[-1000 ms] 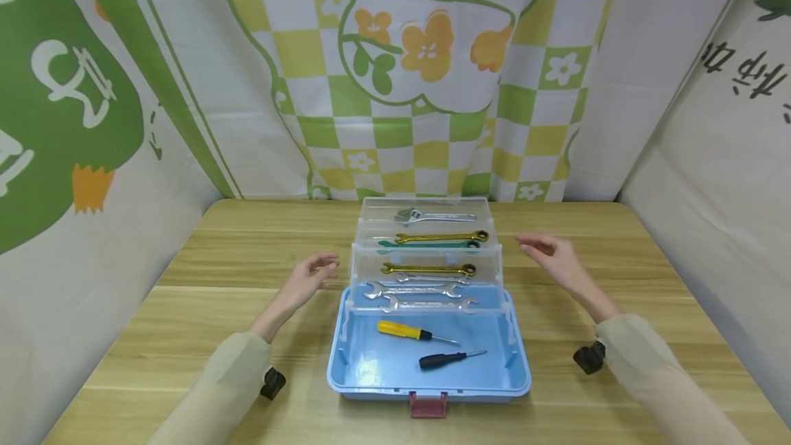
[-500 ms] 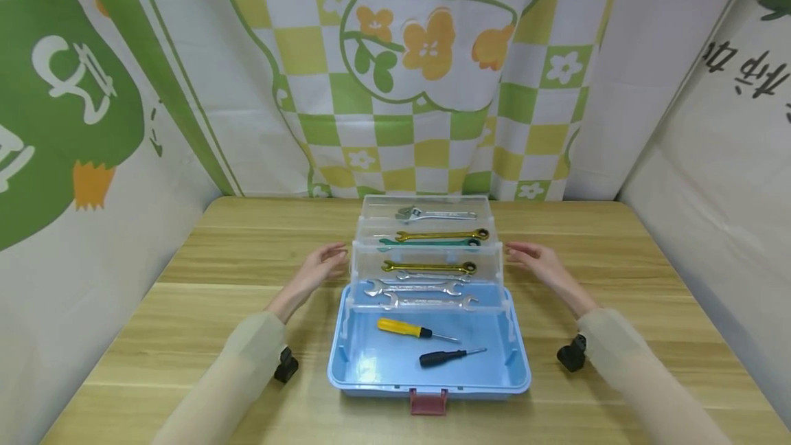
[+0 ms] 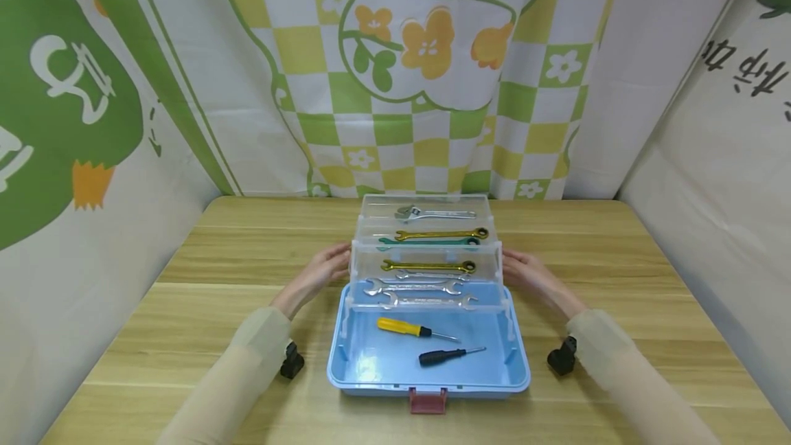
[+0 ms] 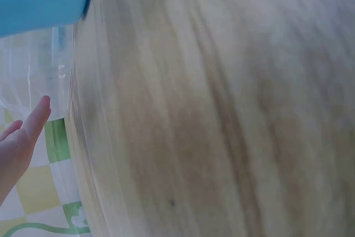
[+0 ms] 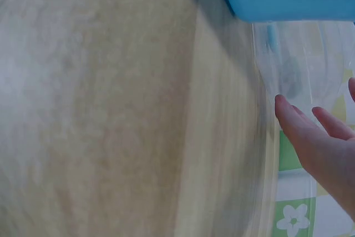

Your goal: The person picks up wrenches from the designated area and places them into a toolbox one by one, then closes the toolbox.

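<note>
A blue toolbox (image 3: 364, 384) stands open, its clear stepped trays (image 3: 364, 263) fanned out toward the back. My left hand (image 3: 316, 275) is at the left side of these trays, its fingertips partly hidden behind their edge. On the opposite side, my right hand (image 3: 533, 277) reaches to the trays' right edge. Both wrist views show fairly straight fingers beside the clear plastic; whether they touch it I cannot tell. The trays carry an adjustable wrench (image 3: 441, 214), gold ratchet wrenches (image 3: 432, 267), a green ratchet wrench (image 3: 426, 243) and silver open-end wrenches (image 3: 426, 302).
In the blue base lie a yellow screwdriver (image 3: 398, 326) and a black screwdriver (image 3: 440, 358). A red latch (image 3: 428, 402) hangs at the front. The wooden table (image 3: 204, 280) ends at a patterned curtain (image 3: 426, 122) behind the toolbox.
Both hands have moved inward, from apart on either side to right beside the clear trays. The toolbox and its tools have stayed in place.
</note>
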A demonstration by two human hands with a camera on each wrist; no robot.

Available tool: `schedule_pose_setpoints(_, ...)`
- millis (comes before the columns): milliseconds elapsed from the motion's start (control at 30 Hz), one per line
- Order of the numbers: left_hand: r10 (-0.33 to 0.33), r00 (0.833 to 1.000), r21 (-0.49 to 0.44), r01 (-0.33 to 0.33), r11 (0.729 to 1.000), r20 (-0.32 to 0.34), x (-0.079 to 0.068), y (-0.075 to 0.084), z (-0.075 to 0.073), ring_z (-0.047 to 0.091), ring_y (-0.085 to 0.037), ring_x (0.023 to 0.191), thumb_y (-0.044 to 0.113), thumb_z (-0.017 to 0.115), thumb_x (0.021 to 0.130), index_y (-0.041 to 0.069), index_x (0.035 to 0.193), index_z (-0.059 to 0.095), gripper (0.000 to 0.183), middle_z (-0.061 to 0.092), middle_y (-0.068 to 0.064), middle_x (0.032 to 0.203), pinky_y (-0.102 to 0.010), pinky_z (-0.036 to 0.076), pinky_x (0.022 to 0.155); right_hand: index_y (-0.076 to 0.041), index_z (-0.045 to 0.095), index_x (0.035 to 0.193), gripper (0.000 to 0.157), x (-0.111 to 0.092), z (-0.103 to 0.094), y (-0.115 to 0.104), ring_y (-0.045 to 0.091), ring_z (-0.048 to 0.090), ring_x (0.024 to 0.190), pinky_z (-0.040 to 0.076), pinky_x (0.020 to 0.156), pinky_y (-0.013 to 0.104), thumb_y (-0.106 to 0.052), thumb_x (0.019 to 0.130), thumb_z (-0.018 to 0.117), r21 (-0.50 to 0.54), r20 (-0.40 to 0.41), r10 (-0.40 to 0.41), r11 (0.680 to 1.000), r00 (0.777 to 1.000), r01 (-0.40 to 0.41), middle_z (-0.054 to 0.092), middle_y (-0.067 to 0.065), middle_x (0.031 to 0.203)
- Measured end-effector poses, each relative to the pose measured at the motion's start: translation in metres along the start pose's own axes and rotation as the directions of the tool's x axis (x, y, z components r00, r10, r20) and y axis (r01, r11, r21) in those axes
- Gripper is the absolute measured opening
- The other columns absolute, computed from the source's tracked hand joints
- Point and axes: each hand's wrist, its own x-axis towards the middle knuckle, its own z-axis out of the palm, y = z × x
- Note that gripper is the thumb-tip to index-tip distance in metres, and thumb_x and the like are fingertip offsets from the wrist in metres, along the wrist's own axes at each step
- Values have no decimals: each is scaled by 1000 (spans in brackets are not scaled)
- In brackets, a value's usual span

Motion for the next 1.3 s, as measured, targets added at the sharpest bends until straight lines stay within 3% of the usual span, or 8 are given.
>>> schedule_pose_setpoints(133, 14, 1000, -11, -13, 1000, 25, 1, -1, 1, 27, -40, 124, 11, 33, 96, -12, 134, 18, 47, 20, -28, 139, -44, 30, 102, 14, 12, 134, 54, 1, 0, 2, 10, 49, 108, 39, 96, 29, -14, 96, 37, 38, 33, -26, 999, 999, 25, 18, 32, 136)
schedule_pose_setpoints(267, 0, 1000, -10, 0, 1000, 29, 3, -3, 1, 27, -39, 125, 10, 33, 96, -12, 134, 18, 47, 20, -28, 139, -44, 30, 102, 16, 10, 133, 52, 2, 0, 5, 0, 51, 99, 41, 94, 26, -9, 95, 37, 70, 42, -50, 996, 998, 47, 15, 35, 135)
schedule_pose_setpoints(600, -54, 998, -2, 54, 999, 10, 4, -7, 1, 27, -36, 126, 10, 35, 95, -7, 136, 21, 46, 22, -24, 140, -42, 29, 103, 12, 8, 135, 51, 1, 1, 1, 4, 51, 101, 39, 96, 27, -5, 95, 33, 100, 37, -2, 995, 999, -2, 19, 30, 138)
schedule_pose_setpoints(700, -63, 998, -20, 63, 998, 8, 4, -7, 1, 27, -36, 126, 8, 34, 95, -7, 136, 21, 46, 22, -24, 140, -42, 28, 103, 14, 3, 134, 51, 1, 3, -1, 2, 54, 93, 43, 91, 23, -1, 94, 31, 212, 50, -6, 977, 999, -5, 45, 21, 126)
schedule_pose_setpoints(800, -72, 997, -45, 72, 996, 6, 4, -8, 1, 27, -37, 126, 7, 34, 94, -7, 136, 21, 46, 22, -24, 140, -43, 27, 104, 15, -3, 133, 53, 0, 5, -5, 4, 57, 89, 46, 83, 19, 3, 94, 29, 323, 62, -8, 946, 998, -13, 60, -1, 103)
schedule_pose_setpoints(933, -91, 996, -64, 91, 994, -8, 5, -7, 1, 27, -36, 125, 6, 35, 94, -6, 136, 21, 46, 22, -23, 141, -43, 28, 103, 16, -6, 132, 53, 0, 7, -8, 7, 58, 86, 47, 78, 19, 5, 93, 28, 387, 74, -16, 922, 997, -14, 60, -7, 92)
schedule_pose_setpoints(1100, -103, 994, -93, 100, 991, -30, 5, -5, 2, 29, -36, 125, 5, 37, 93, -6, 135, 23, 46, 23, -22, 140, -42, 30, 103, 16, -5, 133, 52, 0, 7, -7, 7, 58, 87, 47, 79, 20, 5, 93, 28, 391, 73, -34, 920, 997, 3, 61, -6, 94)
schedule_pose_setpoints(1300, -70, 997, -134, 64, 989, -40, 7, -6, 4, 29, -35, 125, 4, 37, 93, -6, 136, 22, 47, 24, -22, 140, -40, 30, 103, 15, -4, 133, 54, 1, 6, -5, 7, 57, 90, 47, 79, 20, 3, 93, 30, 386, 62, -69, 922, 996, 40, 61, -7, 97)
